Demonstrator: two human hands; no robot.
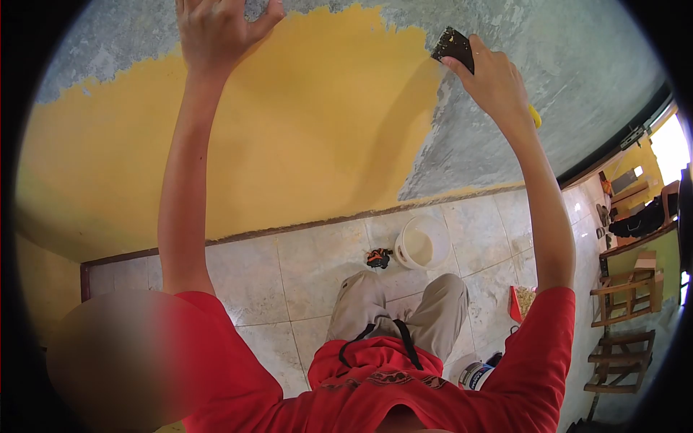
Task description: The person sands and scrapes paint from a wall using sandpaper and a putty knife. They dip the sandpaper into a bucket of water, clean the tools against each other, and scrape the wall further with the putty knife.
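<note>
Currently I have right hand (498, 85) fingers wrapped round dark scraper (453, 47), near ragged edge between yellow paint (310, 123) and grey wall (570, 50); left hand (215, 32) spread, fingertips cut off, contact unclear; below, white bucket (441, 237) on tiled floor (245, 281)

Dressed in a red T-shirt (447, 404) with dark chest print (393, 379), short sleeves (538, 335) well back from left hand (216, 32) and right hand (498, 83), grey trousers (359, 303) and black drawstring (407, 345).
</note>
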